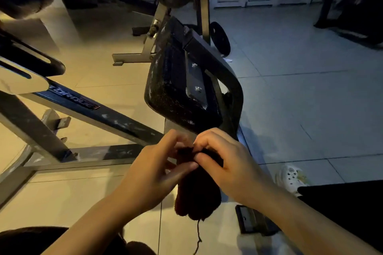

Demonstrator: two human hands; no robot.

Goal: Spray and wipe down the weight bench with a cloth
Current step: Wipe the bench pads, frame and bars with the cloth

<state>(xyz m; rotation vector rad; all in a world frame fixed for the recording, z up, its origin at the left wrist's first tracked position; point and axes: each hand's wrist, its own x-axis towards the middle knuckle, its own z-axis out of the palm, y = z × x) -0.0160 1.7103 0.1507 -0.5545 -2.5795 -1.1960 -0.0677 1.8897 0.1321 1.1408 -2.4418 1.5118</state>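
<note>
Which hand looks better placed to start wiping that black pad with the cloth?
Right, probably. Both hands pinch the dark cloth, but the right hand sits directly beneath the bench pad; the left hand is offset.

Both hands meet just below the bench pad's (182, 97) near edge, left hand (153, 174) and right hand (230, 163) pinching the top of a dark cloth (196, 192) that hangs between them, a loose thread (198, 236) trailing over the tiled floor (300, 109).
</note>
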